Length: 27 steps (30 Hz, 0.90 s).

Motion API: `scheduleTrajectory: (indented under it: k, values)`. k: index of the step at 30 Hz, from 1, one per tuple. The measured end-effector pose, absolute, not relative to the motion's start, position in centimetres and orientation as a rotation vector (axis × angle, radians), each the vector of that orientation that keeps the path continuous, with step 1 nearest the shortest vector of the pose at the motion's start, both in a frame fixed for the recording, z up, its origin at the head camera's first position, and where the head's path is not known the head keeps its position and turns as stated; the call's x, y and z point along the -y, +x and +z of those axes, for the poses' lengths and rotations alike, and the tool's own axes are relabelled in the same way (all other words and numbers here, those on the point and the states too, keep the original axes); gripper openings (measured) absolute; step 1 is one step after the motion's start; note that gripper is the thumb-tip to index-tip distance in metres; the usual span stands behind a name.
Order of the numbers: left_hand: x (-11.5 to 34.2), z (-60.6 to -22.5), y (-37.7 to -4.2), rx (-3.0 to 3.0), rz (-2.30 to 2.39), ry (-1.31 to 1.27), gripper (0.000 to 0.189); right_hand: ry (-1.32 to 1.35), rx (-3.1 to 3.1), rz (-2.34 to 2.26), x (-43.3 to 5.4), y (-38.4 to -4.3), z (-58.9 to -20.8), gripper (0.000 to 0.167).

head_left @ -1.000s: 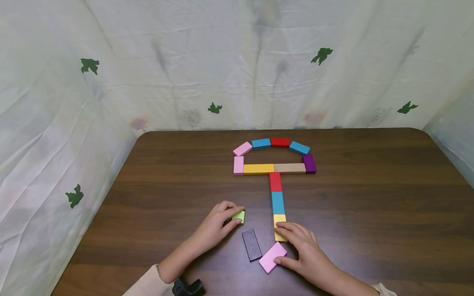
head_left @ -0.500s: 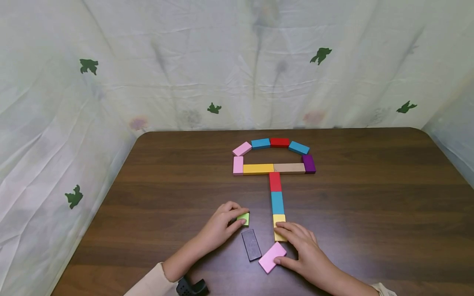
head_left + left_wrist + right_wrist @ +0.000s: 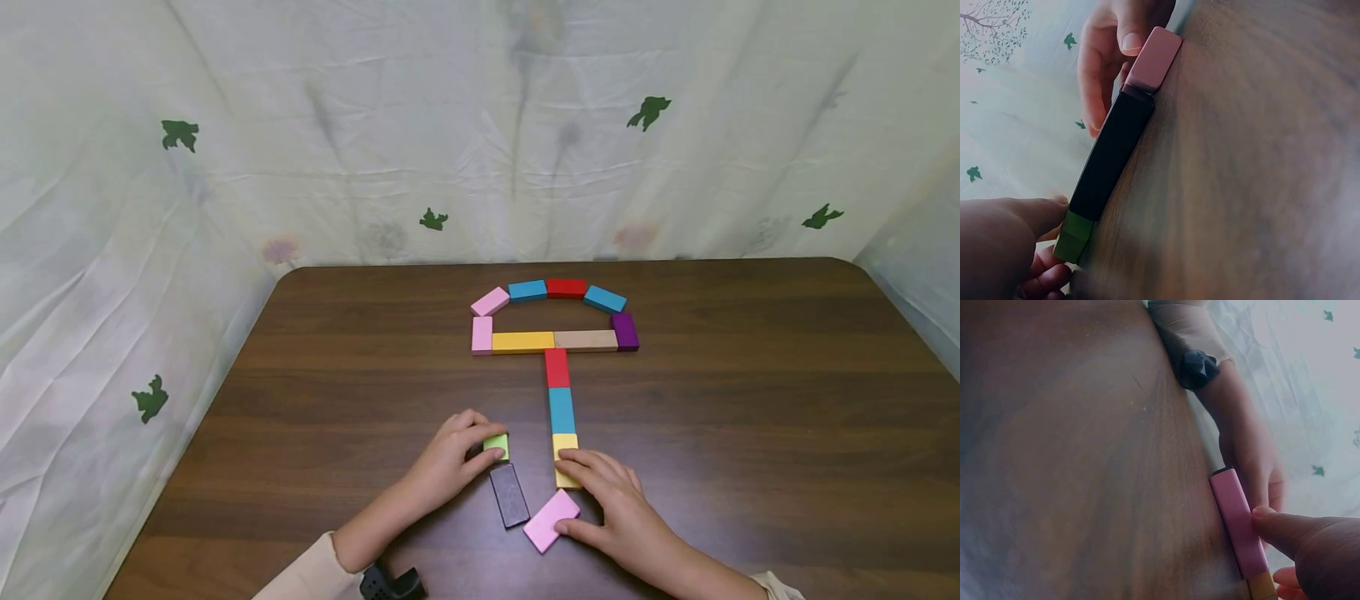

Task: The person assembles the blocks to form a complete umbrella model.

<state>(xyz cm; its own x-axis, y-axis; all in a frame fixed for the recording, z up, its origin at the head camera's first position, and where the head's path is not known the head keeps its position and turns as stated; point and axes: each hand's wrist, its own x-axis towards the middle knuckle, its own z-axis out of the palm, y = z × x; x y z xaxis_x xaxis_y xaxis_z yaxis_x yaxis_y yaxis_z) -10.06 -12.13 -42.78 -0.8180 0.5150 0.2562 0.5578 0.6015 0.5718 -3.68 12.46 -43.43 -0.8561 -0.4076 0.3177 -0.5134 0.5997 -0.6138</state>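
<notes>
In the head view my left hand (image 3: 447, 461) pinches a small lime green block (image 3: 498, 447) between thumb and fingers. A black block (image 3: 509, 496) lies just in front of it, very close to the green one. Beyond that is a slanted pink block (image 3: 550, 522), touched at its edge by the thumb of my right hand (image 3: 617, 514). The fingers of that hand rest on a yellow block (image 3: 566, 446) at the near end of a column, partly hiding it. The left wrist view shows the green block (image 3: 1074, 236), black block (image 3: 1113, 153) and pink block (image 3: 1155, 59) in a row.
Above the yellow block the column continues with a blue block (image 3: 562, 410) and a red block (image 3: 557, 367). It meets a closed outline of coloured blocks, with a long yellow block (image 3: 523, 342) in its base. All lie on a brown wooden table (image 3: 360, 350) before a pale curtain (image 3: 360, 125).
My left hand has slid the green block right and slightly nearer, up to the far end of the black block. My right hand has stayed in place.
</notes>
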Motion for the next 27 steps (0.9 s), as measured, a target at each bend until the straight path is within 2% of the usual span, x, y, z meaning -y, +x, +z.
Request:
scheduleTrajectory:
  k: [27]
  values:
    - [12.19, -42.68, -9.89, 2.763, -0.977, -0.945, 0.028, 0.733, 2.662, 1.199, -12.41, -3.63, -43.09, 0.057]
